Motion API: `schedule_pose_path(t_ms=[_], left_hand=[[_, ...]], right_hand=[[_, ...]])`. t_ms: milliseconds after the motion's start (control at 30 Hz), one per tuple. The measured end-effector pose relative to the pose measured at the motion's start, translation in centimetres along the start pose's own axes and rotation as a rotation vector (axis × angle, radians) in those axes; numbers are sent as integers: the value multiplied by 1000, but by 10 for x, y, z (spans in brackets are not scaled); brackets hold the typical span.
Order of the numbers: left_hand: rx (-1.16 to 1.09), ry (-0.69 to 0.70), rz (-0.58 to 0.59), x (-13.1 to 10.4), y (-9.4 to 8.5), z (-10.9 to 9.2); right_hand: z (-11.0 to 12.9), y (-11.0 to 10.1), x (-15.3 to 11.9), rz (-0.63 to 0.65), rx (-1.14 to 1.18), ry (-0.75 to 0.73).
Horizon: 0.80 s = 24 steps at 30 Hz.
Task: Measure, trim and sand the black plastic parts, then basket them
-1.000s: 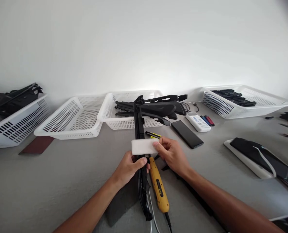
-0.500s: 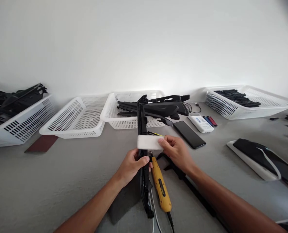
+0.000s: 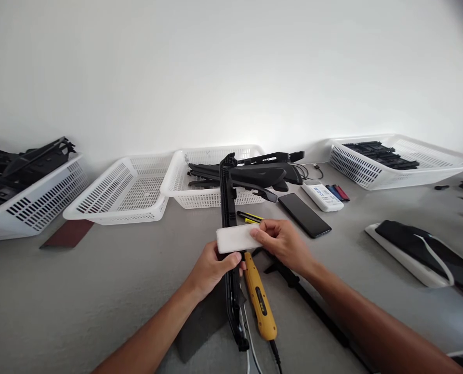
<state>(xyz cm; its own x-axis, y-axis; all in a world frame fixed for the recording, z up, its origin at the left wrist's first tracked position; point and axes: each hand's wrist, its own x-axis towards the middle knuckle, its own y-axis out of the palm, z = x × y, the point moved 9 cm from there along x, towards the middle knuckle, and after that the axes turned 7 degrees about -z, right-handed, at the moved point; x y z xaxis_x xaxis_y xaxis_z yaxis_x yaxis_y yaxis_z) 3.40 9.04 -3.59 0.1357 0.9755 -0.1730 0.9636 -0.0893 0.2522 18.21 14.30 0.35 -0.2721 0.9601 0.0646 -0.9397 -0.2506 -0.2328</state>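
Observation:
My left hand is closed around a long black plastic trim piece, which stands lengthwise in front of me. Between the thumb and fingers of my right hand is a white rectangular block, held crosswise over the trim piece just above my left thumb. Whether the block touches the trim piece I cannot tell. A yellow corded tool with a pen-like body lies just right of the trim piece. Beneath my right forearm is another long black part. A yellow and black utility knife lies beyond the block.
White baskets stand along the wall: an empty one, one with black parts and another at right. A black phone, a white box-shaped device and a dark red sheet lie on the grey table.
My right hand has brought the white block slightly toward me and left along the trim piece, tilting it a little. More of the utility knife shows. My left hand keeps its hold.

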Motion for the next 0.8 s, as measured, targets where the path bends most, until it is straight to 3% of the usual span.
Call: schedule_pose_path(t_ms=[633,800], left_hand=[[20,15,64,-3,4,-2],[19,0,50,-1,4,0]], right_hand=[[2,4,0,21,-24,-35],[2,-13,1,-151,-46,-28]])
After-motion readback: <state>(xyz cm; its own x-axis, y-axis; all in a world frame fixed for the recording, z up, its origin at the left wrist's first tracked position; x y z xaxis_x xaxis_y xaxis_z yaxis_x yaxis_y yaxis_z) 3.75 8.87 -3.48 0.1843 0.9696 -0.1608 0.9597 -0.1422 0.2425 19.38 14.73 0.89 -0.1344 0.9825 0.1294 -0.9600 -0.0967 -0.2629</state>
